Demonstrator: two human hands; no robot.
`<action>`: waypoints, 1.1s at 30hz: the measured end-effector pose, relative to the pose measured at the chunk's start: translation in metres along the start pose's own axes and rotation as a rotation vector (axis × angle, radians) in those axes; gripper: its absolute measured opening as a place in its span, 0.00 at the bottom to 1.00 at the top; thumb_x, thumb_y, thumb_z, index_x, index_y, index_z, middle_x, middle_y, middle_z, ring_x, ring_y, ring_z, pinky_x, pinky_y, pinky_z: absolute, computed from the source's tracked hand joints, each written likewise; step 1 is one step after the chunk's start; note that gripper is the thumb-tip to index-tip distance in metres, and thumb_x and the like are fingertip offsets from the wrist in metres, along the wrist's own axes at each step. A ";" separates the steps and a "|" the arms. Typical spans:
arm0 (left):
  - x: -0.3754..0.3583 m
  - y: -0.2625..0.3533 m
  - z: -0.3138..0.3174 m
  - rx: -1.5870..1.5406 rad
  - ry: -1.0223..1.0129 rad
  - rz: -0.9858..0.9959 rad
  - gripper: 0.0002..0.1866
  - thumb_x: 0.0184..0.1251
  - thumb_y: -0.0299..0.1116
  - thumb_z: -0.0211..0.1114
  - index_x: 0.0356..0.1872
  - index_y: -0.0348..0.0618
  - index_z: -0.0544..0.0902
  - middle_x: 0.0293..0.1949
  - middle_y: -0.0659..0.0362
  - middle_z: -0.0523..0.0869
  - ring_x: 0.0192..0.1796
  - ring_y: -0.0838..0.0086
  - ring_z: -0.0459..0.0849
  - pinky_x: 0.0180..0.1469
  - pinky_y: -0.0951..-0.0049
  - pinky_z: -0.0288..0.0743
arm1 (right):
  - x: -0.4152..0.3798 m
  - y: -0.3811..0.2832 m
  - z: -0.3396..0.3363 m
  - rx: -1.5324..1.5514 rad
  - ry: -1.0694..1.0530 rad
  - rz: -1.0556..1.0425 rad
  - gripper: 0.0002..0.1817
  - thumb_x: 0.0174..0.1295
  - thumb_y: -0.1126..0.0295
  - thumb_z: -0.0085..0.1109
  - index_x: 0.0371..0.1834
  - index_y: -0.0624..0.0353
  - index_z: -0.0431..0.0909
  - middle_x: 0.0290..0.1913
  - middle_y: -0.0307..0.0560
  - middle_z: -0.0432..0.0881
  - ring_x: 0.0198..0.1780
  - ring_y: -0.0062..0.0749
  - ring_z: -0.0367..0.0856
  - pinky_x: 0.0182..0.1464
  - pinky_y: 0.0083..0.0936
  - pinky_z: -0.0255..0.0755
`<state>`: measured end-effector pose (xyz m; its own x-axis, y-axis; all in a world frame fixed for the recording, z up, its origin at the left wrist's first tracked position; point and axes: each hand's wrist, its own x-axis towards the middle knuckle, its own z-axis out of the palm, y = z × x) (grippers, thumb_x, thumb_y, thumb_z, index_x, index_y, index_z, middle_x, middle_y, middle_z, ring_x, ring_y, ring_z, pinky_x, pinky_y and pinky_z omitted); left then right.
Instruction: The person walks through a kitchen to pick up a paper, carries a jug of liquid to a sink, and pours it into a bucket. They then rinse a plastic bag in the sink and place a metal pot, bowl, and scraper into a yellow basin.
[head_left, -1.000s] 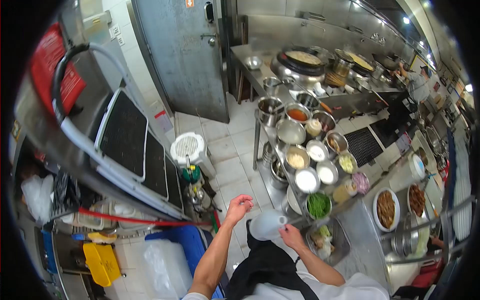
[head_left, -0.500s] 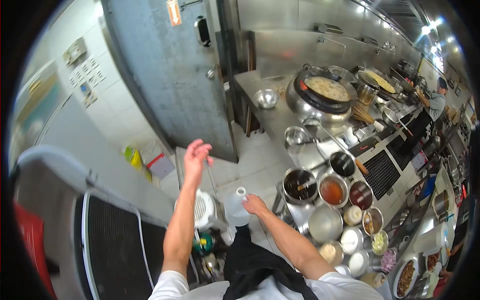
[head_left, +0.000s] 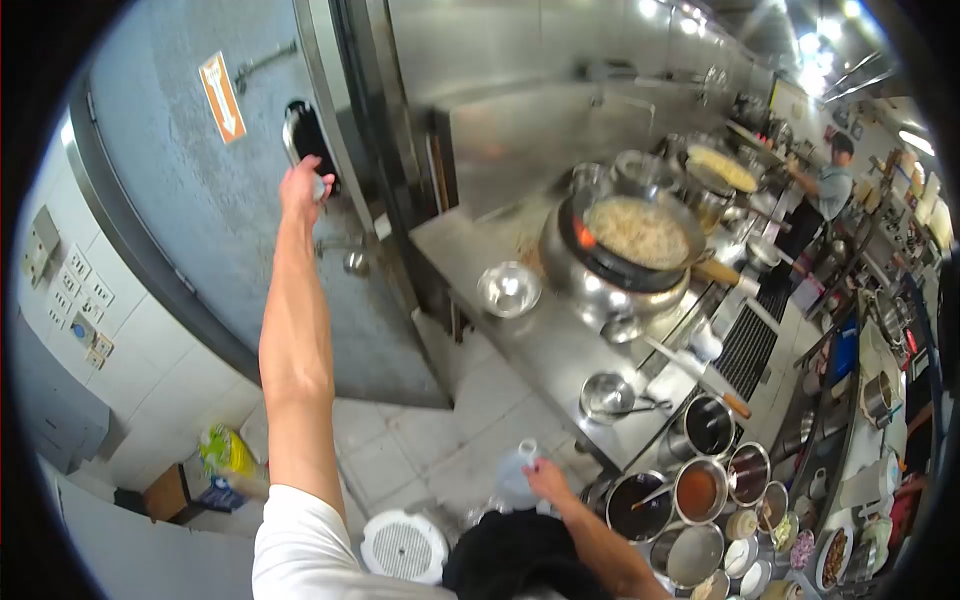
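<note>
Stretched out ahead, my left hand [head_left: 306, 187] is closed round the lower end of the pull handle [head_left: 294, 130] on a grey metal door [head_left: 215, 185]. Part of the handle is hidden behind my fingers. A door knob [head_left: 356, 263] sits just below, and an orange-and-white arrow sign [head_left: 222, 97] is stuck on the door. Low down in front of my body, my right hand [head_left: 545, 480] is closed on a translucent plastic jug [head_left: 515, 477], which hangs upright with its narrow mouth on top.
At right stands a steel counter [head_left: 535, 340] with a metal bowl [head_left: 509, 289] and a large wok [head_left: 640, 232] of pale food. Several sauce pots [head_left: 640, 507] line its near end. A white round-topped item [head_left: 404, 547] is on the floor. Farther back, a person [head_left: 832, 185] stands by the stoves.
My left hand has reached up and forward from the air to the door handle and closed on it. The view has come nearer the door. My right hand still has the jug.
</note>
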<state>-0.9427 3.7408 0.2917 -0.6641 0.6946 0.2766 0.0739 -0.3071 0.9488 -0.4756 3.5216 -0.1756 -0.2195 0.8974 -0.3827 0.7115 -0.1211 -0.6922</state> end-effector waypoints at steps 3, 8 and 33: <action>-0.027 -0.016 -0.016 0.087 -0.020 -0.005 0.12 0.62 0.32 0.64 0.42 0.40 0.73 0.31 0.57 0.77 0.25 0.73 0.80 0.23 0.72 0.74 | 0.036 0.002 0.024 -0.029 -0.021 0.015 0.20 0.62 0.54 0.56 0.39 0.64 0.80 0.42 0.62 0.83 0.48 0.54 0.81 0.51 0.43 0.73; -0.089 -0.012 -0.078 0.067 -0.030 0.123 0.16 0.66 0.32 0.63 0.51 0.40 0.72 0.35 0.62 0.74 0.30 0.77 0.74 0.29 0.76 0.66 | 0.141 -0.038 0.070 -0.098 -0.075 -0.039 0.21 0.63 0.55 0.55 0.43 0.66 0.78 0.46 0.63 0.82 0.51 0.57 0.80 0.55 0.43 0.72; -0.110 -0.482 -0.419 0.162 0.743 -1.205 0.15 0.67 0.43 0.55 0.48 0.45 0.78 0.49 0.57 0.78 0.41 0.65 0.80 0.34 0.61 0.78 | 0.718 -0.461 0.247 -0.202 -0.123 -0.171 0.21 0.63 0.59 0.53 0.44 0.71 0.74 0.41 0.69 0.81 0.49 0.61 0.79 0.51 0.46 0.71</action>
<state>-1.2171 3.5393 -0.2603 -0.6068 -0.0397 -0.7939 -0.7582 0.3285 0.5631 -1.1260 4.1170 -0.2826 -0.4185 0.8377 -0.3508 0.7728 0.1255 -0.6221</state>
